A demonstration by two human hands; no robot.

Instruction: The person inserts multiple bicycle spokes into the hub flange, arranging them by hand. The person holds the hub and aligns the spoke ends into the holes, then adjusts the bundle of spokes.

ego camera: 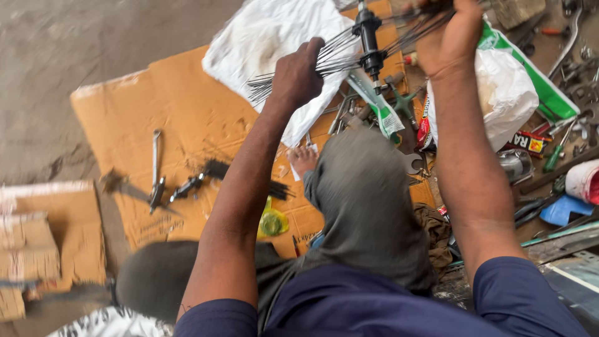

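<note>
A black wheel hub [369, 39] hangs upright between my raised hands, with thin metal spokes fanning out from it to both sides. My left hand [298, 75] is closed around the bundle of spokes [284, 81] on the left. My right hand [448, 34] grips the spokes on the right, near the top edge of the view. Below them my bent knee in grey trousers [365, 200] and a bare foot [303, 159] rest on flattened brown cardboard [156, 112].
A white sack [262, 37] lies on the cardboard behind the hub. Wrenches and more spokes [187, 181] lie at left. Cardboard boxes [43, 243] stand at far left. Tools, a white-green bag [511, 87] and packets crowd the right.
</note>
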